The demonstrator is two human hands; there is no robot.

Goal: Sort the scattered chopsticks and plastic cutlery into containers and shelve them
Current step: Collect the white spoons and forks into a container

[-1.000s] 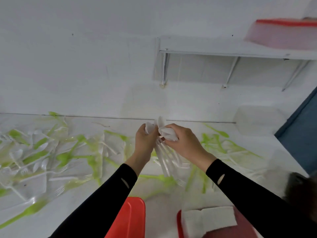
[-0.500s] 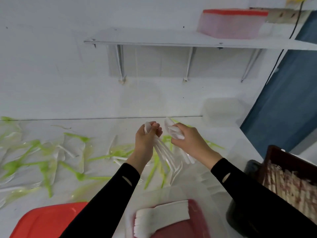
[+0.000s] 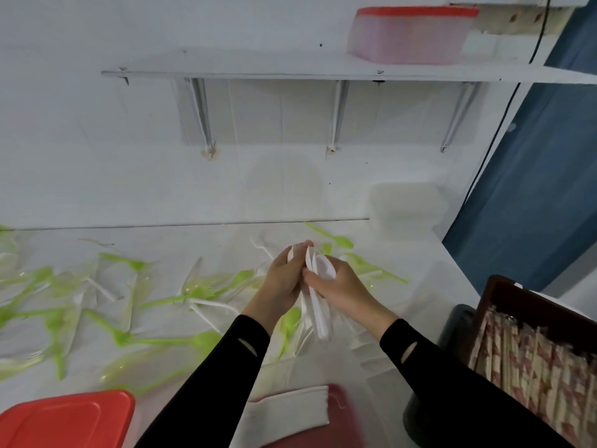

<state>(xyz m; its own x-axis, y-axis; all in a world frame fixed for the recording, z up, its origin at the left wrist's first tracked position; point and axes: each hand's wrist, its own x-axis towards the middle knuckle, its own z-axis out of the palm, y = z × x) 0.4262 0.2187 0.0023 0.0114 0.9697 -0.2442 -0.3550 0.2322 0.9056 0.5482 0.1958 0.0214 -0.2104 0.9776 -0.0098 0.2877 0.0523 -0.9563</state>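
My left hand (image 3: pixel 284 279) and my right hand (image 3: pixel 339 286) are pressed together around one bunch of white plastic spoons (image 3: pixel 318 305), bowls up, handles hanging down. Below them stands a clear container on a red base (image 3: pixel 339 399) with a stack of white cutlery (image 3: pixel 290 412) inside. Green and white plastic cutlery (image 3: pixel 129 305) lies scattered over the white table (image 3: pixel 181 244) to the left and behind my hands. A dark crate of paper-wrapped chopsticks (image 3: pixel 533 357) sits at the right.
A red lid (image 3: pixel 64 421) lies at the bottom left. A white wall shelf (image 3: pixel 258 72) carries a pink container with a red lid (image 3: pixel 407 33). A clear empty tub (image 3: pixel 407 208) stands at the table's back right, beside a blue panel (image 3: pixel 529 195).
My two hands, apart half a second ago with spoons in each, have come together into one bunch. The view has swung right, bringing the chopstick crate in.
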